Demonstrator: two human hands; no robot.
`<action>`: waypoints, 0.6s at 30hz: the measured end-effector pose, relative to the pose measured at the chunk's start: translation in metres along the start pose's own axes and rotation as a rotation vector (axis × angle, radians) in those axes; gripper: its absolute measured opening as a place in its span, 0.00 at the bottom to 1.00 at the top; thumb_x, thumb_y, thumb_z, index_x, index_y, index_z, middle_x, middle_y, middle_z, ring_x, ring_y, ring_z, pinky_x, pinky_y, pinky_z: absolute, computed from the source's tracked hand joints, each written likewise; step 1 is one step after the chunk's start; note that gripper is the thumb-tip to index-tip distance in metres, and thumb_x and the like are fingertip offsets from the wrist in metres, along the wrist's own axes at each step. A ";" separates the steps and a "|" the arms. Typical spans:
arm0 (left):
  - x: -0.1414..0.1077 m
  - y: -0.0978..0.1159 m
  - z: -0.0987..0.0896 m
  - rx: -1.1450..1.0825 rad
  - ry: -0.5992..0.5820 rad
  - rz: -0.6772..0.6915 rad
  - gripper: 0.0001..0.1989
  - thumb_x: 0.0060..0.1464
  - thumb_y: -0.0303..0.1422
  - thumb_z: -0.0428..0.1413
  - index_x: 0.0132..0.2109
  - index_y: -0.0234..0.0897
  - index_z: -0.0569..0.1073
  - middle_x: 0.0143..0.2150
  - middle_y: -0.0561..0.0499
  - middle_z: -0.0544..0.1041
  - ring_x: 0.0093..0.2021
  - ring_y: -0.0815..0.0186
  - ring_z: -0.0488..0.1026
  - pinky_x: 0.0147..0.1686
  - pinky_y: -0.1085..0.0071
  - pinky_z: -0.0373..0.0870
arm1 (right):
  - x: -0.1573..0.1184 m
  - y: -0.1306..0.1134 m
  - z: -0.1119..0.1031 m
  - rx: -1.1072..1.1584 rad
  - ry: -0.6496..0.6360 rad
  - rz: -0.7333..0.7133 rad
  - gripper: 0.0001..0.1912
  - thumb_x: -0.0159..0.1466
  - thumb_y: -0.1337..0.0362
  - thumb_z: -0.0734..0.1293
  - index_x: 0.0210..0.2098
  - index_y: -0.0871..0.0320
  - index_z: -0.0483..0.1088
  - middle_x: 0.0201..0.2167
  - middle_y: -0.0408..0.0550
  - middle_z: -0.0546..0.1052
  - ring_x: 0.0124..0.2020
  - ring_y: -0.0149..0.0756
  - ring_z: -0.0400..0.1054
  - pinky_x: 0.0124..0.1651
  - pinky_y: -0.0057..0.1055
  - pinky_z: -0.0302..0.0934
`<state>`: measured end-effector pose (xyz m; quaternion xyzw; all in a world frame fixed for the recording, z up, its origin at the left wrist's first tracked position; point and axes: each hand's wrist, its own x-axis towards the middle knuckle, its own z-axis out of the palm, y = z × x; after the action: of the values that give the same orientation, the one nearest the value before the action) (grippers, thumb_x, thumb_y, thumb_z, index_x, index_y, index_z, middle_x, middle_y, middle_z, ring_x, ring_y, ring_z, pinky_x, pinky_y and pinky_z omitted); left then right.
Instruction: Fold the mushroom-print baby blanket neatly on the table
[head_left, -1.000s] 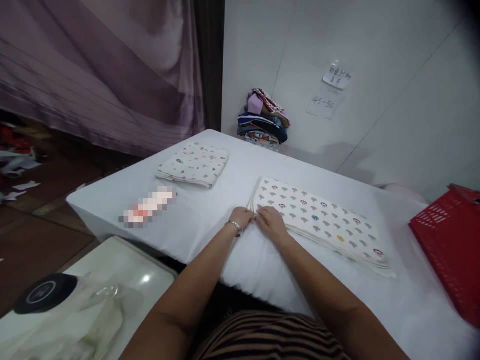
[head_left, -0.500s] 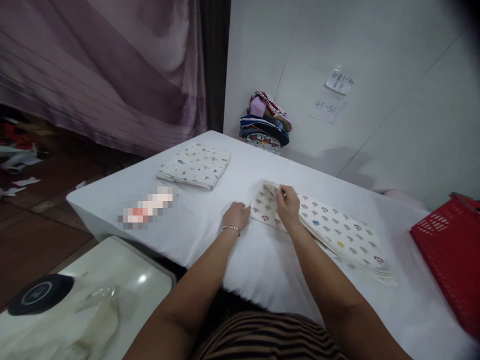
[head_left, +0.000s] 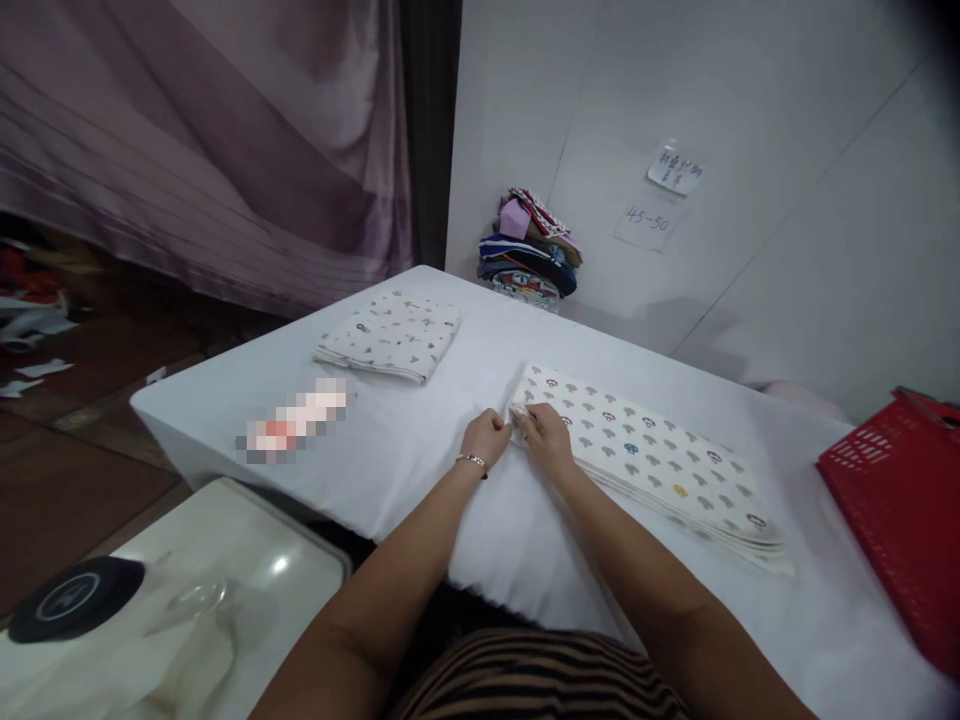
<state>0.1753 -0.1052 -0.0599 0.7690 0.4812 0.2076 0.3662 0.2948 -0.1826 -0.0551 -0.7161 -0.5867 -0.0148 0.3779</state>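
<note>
Fingertips of the right hand (head_left: 547,440) are pinched together on a gathered bit of the mushroom-print cloth (head_left: 645,455), at its left end. The left hand (head_left: 486,438), wearing a bracelet (head_left: 472,461) at the wrist, is curled with its fingertips right at that same end; whether they grip the fabric I cannot tell. The mushroom-print cloth lies folded into a long, layered strip on the white table cover (head_left: 480,350), in front of the person. To its left, well apart, sits another folded cloth (head_left: 390,337) with small scattered motifs, and left and nearer than its left end is a pixelated item (head_left: 296,420). Right of the mushroom-print cloth stands a red basket (head_left: 892,520). Beyond its left end is a stack of folded fabrics (head_left: 529,250) by the wall (head_left: 787,150), where two paper notes (head_left: 651,218) hang, the lower reading "45-50". Far to its left hangs a purplish curtain (head_left: 225,150).
</note>
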 end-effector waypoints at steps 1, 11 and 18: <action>0.000 0.000 0.002 -0.111 -0.019 -0.041 0.06 0.50 0.34 0.54 0.30 0.38 0.66 0.25 0.54 0.73 0.30 0.67 0.72 0.31 0.73 0.66 | 0.000 -0.001 0.000 0.012 0.028 0.005 0.12 0.66 0.59 0.57 0.41 0.56 0.69 0.37 0.49 0.72 0.42 0.37 0.64 0.46 0.32 0.59; -0.003 -0.007 0.007 -0.744 -0.076 -0.146 0.13 0.46 0.28 0.56 0.40 0.39 0.64 0.25 0.58 0.72 0.25 0.70 0.73 0.25 0.75 0.69 | -0.012 -0.006 0.009 0.022 -0.074 -0.021 0.10 0.64 0.63 0.59 0.40 0.56 0.71 0.38 0.50 0.71 0.42 0.38 0.64 0.47 0.34 0.60; -0.006 -0.011 0.011 -0.666 -0.051 -0.053 0.20 0.44 0.39 0.61 0.43 0.38 0.66 0.27 0.57 0.72 0.25 0.71 0.71 0.26 0.75 0.68 | -0.012 -0.011 0.004 0.061 -0.131 -0.002 0.11 0.60 0.71 0.60 0.35 0.56 0.72 0.36 0.48 0.70 0.40 0.37 0.64 0.44 0.33 0.61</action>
<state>0.1739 -0.1114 -0.0751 0.5991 0.3973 0.3247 0.6146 0.2796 -0.1902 -0.0582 -0.7030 -0.6110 0.0497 0.3605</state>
